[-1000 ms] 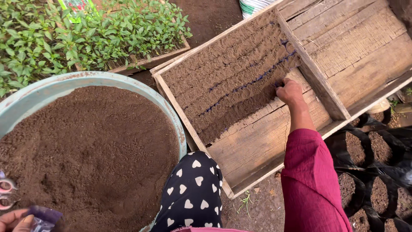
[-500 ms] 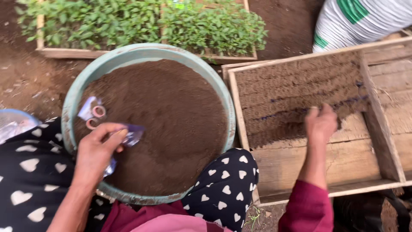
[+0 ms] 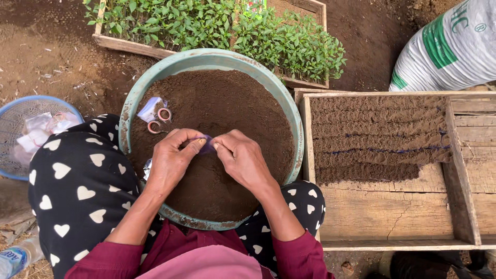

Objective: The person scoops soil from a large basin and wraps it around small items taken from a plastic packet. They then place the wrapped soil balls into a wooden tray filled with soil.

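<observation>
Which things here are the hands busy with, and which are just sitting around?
In use:
- left hand and right hand, pinching a small purple packet
- green basin of soil under them
- wooden tray with furrowed soil

Lying about:
- scissors on the soil
- seedling box
- blue basket
- white sack

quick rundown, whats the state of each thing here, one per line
left hand: pinching the purple packet
right hand: pinching the same packet
purple packet: small, held over the basin
basin: full of soil
scissors: lying on the soil, closed
wooden tray: partly filled, soil furrowed
seedling box: full of green seedlings
white sack: lying beside the tray
</observation>
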